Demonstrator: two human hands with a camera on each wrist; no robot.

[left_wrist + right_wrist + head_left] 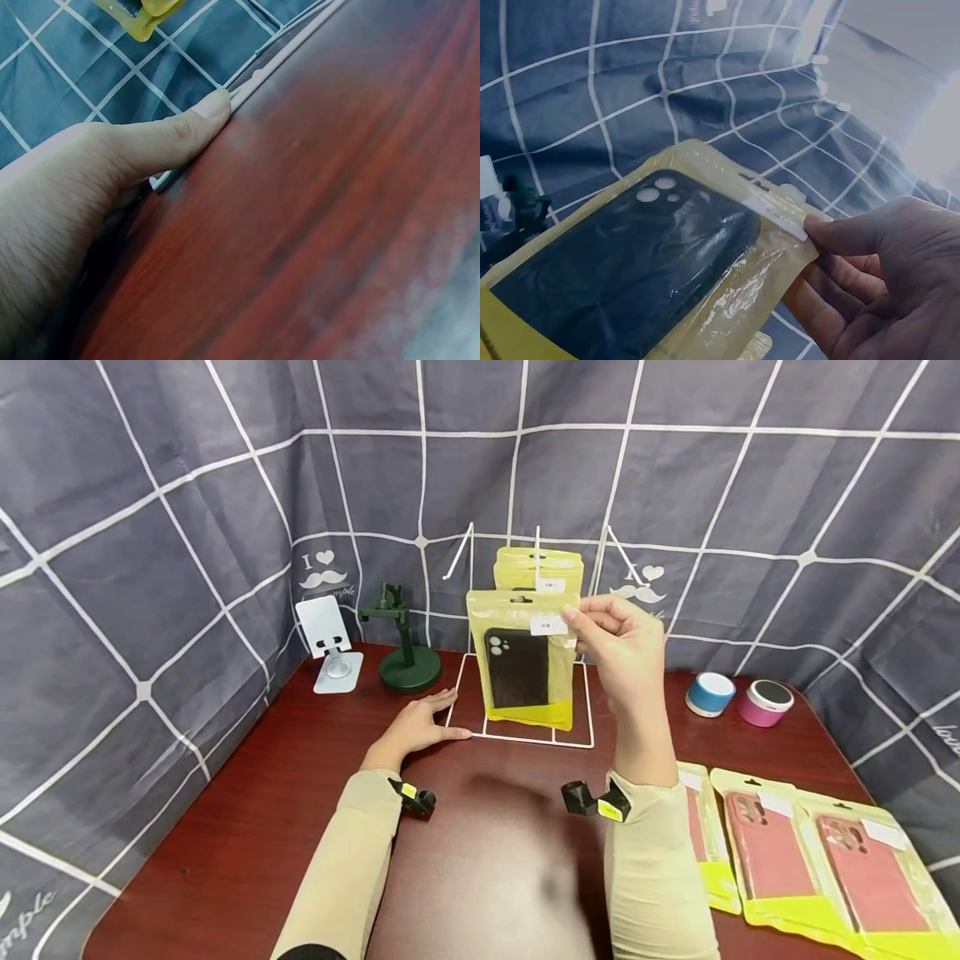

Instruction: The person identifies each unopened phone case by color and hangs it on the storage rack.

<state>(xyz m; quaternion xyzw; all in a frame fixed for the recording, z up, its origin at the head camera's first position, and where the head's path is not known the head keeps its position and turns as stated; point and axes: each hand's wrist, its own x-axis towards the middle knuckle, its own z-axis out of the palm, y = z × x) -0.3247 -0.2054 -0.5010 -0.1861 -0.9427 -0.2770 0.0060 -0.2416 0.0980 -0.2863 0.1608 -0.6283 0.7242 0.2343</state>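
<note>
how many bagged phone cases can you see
5, maybe more hidden. One black case pinched by the right hand; one bag hanging on the wire rack behind it; three on the table at right: partly behind the sleeve.

The bench looks like dark red-brown wood with a smooth, faintly glossy finish. On it stands a thin white wire rack, seemingly coated metal. The packet in front of the rack is clear, glossy, crinkled plastic film with yellow edging, holding a matt black phone case. Behind the rack hangs soft, creased grey cloth with white lines.
</note>
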